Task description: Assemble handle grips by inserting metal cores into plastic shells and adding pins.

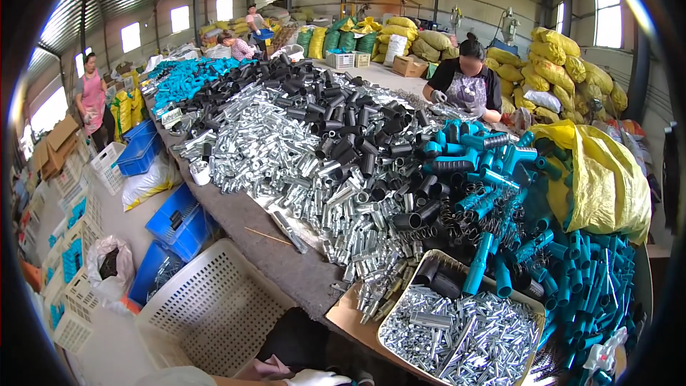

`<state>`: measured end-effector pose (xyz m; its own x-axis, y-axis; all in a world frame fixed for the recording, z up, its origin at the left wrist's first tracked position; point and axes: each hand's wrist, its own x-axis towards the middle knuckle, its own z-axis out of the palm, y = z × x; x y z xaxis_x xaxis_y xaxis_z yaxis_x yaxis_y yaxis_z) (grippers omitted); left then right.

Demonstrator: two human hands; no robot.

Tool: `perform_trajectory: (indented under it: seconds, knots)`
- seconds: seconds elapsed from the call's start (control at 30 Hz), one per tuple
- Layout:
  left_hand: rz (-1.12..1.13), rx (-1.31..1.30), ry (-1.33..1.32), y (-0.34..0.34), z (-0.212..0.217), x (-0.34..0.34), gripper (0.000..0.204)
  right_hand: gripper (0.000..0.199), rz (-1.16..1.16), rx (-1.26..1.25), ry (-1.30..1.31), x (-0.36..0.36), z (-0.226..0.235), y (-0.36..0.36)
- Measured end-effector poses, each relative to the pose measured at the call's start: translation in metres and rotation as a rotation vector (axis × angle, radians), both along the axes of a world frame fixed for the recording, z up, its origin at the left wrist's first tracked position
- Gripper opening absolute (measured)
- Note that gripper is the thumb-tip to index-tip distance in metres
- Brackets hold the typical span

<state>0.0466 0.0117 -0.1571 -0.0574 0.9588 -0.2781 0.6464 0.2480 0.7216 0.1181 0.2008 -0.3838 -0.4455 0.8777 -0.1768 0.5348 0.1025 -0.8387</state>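
Note:
At the lower edge, my left forearm leads to my left hand (318, 377) in a white glove, mostly cut off by the frame. Its fingers look closed around a teal plastic part, of which only a sliver shows, with something dark just beyond. My right hand is out of view. Ahead to the right, a shallow tray (382, 330) holds small silver metal pins, a few larger metal tubes and black sleeves. Teal plastic handles (593, 286) pile up beside it, some with black grips. Coil springs (468, 218) lie tangled among teal and black pieces.
A long table (246, 232) bears heaps of silver metal tubes (264, 136) and black sleeves (343, 146). By its left side stand a white perforated crate (214, 307) and blue bins (175, 218). A yellow sack (607, 179) sits right; a co-worker (468, 82) works across the table.

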Motion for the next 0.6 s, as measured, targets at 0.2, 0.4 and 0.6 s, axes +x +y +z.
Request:
perform_trajectory:
  seconds: [0.2,0.4,0.6]
  knots:
    - [0.221,0.139,0.114,0.013,-0.052,0.022,0.044,0.028,-0.040,-0.015,0.088,-0.010,0.021,-0.016]
    - [0.241,0.152,0.119,0.015,-0.069,0.025,0.035,0.028,-0.126,-0.068,0.142,0.000,0.028,-0.047]
    - [0.301,0.090,0.089,0.027,-0.172,0.026,0.023,0.028,-0.219,-0.115,0.179,0.018,0.047,-0.060]
